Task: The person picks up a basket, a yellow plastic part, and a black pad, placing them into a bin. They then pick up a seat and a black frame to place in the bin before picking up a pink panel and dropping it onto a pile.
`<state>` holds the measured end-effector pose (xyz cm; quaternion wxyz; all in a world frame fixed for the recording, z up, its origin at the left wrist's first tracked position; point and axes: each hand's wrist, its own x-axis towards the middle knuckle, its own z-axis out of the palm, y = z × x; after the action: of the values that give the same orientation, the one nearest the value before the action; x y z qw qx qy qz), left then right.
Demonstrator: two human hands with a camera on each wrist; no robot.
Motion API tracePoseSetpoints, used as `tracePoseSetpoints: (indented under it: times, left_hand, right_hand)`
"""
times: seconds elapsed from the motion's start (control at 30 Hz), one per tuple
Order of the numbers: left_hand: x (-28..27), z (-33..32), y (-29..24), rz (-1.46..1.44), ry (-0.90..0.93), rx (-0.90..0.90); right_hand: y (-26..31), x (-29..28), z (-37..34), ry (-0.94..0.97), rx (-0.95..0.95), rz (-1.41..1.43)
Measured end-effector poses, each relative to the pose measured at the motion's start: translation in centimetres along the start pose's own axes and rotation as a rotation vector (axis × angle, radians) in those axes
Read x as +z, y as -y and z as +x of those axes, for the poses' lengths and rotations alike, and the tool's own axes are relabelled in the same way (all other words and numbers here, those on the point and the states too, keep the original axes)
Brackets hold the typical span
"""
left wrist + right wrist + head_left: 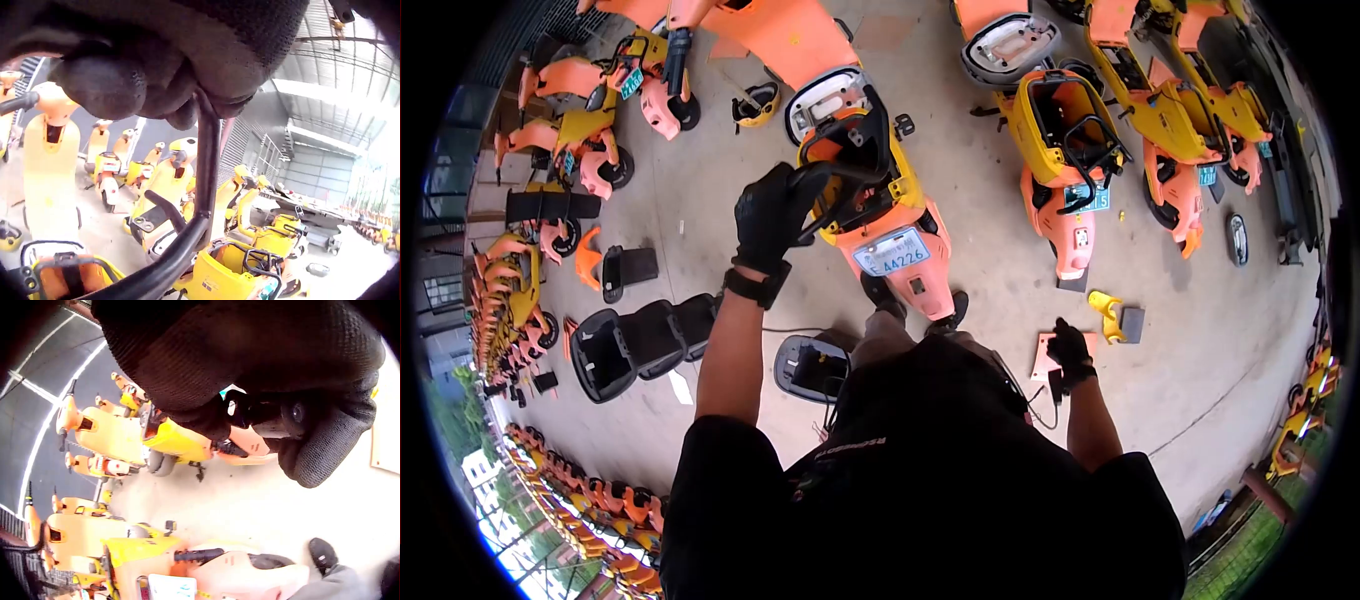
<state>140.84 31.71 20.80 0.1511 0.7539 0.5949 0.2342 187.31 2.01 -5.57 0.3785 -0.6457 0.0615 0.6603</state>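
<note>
My gloved left hand grips a bent black metal tube frame over the rear of an orange and yellow scooter. In the left wrist view, the fingers of that left hand curl round the top of the black tube. My gloved right hand is low at my right side, away from the scooter. Seen from the right wrist, the right hand has its fingers curled round a small black object, mostly hidden by the glove.
More scooters stand to the right and left. An open black case and a black bin lie on the floor at left. Near my right hand lie an orange panel and a yellow part. My feet flank the scooter's rear.
</note>
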Motion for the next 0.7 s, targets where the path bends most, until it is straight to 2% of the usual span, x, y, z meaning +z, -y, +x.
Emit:
tracePoseSetpoints:
  times: [0.13,0.17,0.2,0.23,0.27,0.3,0.33,0.4,0.43,0.5,0.53,0.6,0.63,0.67,0.7]
  left_hand:
    - [2.9,2.9,-2.0,-0.026,0.032,0.138]
    - [4.4,3.6,-2.0,0.073,0.06,0.398]
    - [6.0,3.9,-1.8,0.172,0.085,0.658]
    - [7.3,3.5,-1.6,0.236,0.148,0.655]
    - [9.1,3.1,-1.0,0.3,0.213,0.654]
    - [12.7,2.7,1.5,0.213,0.139,0.62]
    - [15.1,2.1,2.2,0.411,0.318,0.33]
    - [16.1,1.6,2.3,0.257,0.253,0.237]
    - [17.3,1.8,3.5,0.253,0.267,0.246]
    - [18.2,2.5,4.1,0.286,0.426,0.335]
    - [18.4,2.8,4.4,0.286,0.43,0.347]
    - [14.9,3.2,1.0,0.242,0.42,0.415]
    - [14.8,3.3,1.5,0.196,0.355,0.469]
    - [14.8,3.5,1.9,0.197,0.354,0.472]
    - [14.7,3.7,2.2,0.239,0.347,0.355]
  right_hand:
    - [-5.0,-4.9,-2.0,-0.262,-0.048,-0.076]
    - [-7.2,-7.2,-1.8,-0.241,-0.164,-0.215]
    - [-8.2,-7.8,-2.3,-0.265,-0.147,-0.206]
    - [-9.1,-8.3,-2.8,-0.288,-0.13,-0.197]
    - [-9.1,-7.5,-4.7,-0.353,0.023,-0.034]
    - [-10.1,-7.6,-5.4,-0.367,0.045,0.045]
    - [-11.0,-7.8,-5.9,-0.361,0.057,0.066]
    - [-12.6,-8.2,-6.3,-0.358,0.007,0.003]
    - [-13.8,-8.4,-6.7,-0.345,-0.032,-0.082]
    - [-15.8,-8.6,-7.2,-0.308,-0.109,-0.254]
    - [-16.2,-8.6,-7.0,-0.3,-0.12,-0.269]
    - [-16.6,-7.9,-7.1,-0.286,-0.144,-0.298]
    - [-16.3,-7.8,-7.4,-0.33,-0.107,-0.515]
    - [-15.6,-7.3,-7.4,-0.351,-0.091,-0.622]
    - [-14.9,-6.8,-7.4,-0.372,-0.072,-0.729]
